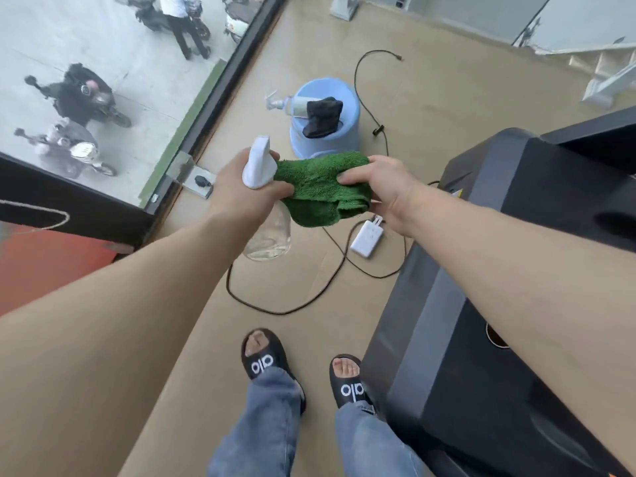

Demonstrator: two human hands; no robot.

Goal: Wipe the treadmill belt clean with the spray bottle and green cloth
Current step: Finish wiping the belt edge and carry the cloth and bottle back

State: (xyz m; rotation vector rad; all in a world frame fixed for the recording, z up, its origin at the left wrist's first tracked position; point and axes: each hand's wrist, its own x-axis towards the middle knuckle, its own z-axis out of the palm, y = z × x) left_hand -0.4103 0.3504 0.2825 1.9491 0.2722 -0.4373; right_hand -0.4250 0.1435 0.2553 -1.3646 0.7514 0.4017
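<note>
My left hand [241, 187] grips a clear spray bottle [270, 232] by its neck, just under the white trigger head [258, 163]. The nozzle points toward a bunched green cloth [320, 187], which my right hand [375, 187] holds by its right side. Cloth and spray head touch, both held in the air above the floor. The black treadmill [516, 304] lies to my right, its deck partly hidden by my right forearm; I cannot clearly make out its belt.
A blue plastic stool [327, 139] ahead carries a second spray bottle [285, 105] and a dark cloth [321, 118]. A white power adapter [366, 237] and black cables [275, 304] lie on the floor. A glass wall [103, 80] runs on the left. My sandalled feet [299, 370] stand beside the treadmill.
</note>
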